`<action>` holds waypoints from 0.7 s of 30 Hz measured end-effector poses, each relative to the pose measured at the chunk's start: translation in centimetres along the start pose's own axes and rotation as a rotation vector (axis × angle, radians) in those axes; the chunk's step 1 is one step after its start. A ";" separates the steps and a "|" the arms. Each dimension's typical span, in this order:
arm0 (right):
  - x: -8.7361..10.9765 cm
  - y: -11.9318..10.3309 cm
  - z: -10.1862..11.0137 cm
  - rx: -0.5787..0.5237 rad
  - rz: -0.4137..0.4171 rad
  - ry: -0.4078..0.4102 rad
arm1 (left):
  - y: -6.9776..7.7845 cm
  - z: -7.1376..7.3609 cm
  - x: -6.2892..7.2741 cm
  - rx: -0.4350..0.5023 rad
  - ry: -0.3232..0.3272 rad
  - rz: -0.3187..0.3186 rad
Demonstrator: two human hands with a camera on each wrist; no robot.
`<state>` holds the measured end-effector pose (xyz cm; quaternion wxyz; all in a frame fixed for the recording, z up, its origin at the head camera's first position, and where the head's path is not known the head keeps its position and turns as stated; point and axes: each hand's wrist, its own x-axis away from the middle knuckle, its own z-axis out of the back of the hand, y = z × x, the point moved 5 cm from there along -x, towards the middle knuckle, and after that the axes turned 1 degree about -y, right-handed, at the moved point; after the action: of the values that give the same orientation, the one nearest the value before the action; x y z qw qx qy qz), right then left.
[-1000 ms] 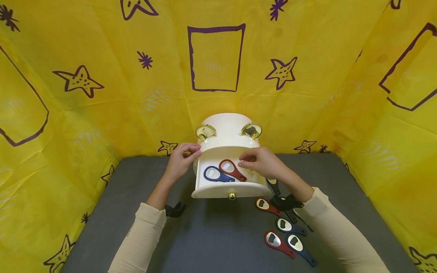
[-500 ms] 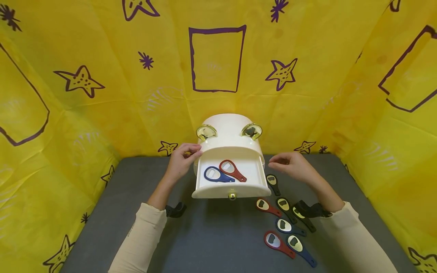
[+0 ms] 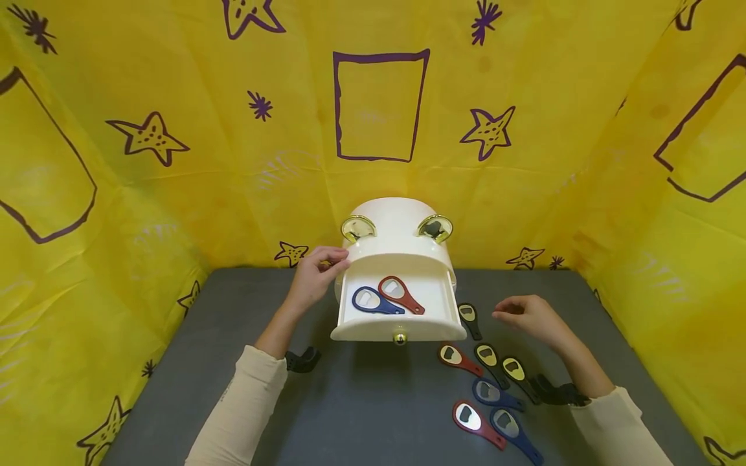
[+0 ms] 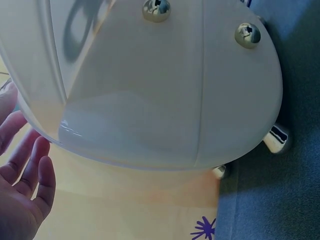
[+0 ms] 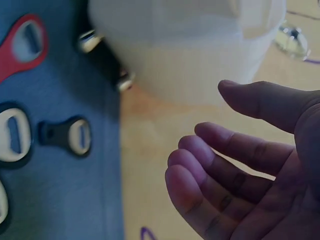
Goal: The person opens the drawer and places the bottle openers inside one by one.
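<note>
Has drawn right hand (image 3: 531, 318) off drawer (image 3: 367, 332), toward right edge of table (image 3: 350, 414), loose-fingered, holding nothing; has left hand (image 3: 315, 275) relaxed at cabinet's (image 3: 396, 226) left side, not clenched; with blue opener (image 3: 380, 305) lying toward drawer's front-left corner, red opener (image 3: 406, 298) beside it, other openers (image 3: 488, 389) toward table's near-right corner.

pass: above drawer (image 3: 440, 296), right end | block: cabinet (image 3: 397, 226) behind; blue opener (image 3: 370, 299), red opener (image 3: 396, 290), left fingers (image 3: 333, 252) at left

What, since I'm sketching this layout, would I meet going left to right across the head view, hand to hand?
Left hand, blue opener inside the drawer, red opener inside it, black opener beside it, right hand.
</note>
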<state>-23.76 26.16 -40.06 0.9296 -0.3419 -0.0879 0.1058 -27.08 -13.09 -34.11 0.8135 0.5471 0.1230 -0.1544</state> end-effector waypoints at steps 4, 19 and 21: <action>0.9 1.8 -0.6 0.015 -0.032 0.004 | 0.0 -0.1 0.0 0.005 0.007 0.002; 3.2 7.3 -3.9 0.161 -0.148 -0.056 | -0.4 -0.2 0.0 0.020 0.014 0.023; 3.2 7.5 -4.2 0.171 -0.151 -0.056 | -0.2 -0.1 -0.2 0.017 0.016 0.016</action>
<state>-20.70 30.01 -47.84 0.9579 -0.2506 -0.1300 0.0519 -27.37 -13.05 -34.25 0.8090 0.5561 0.1236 -0.1446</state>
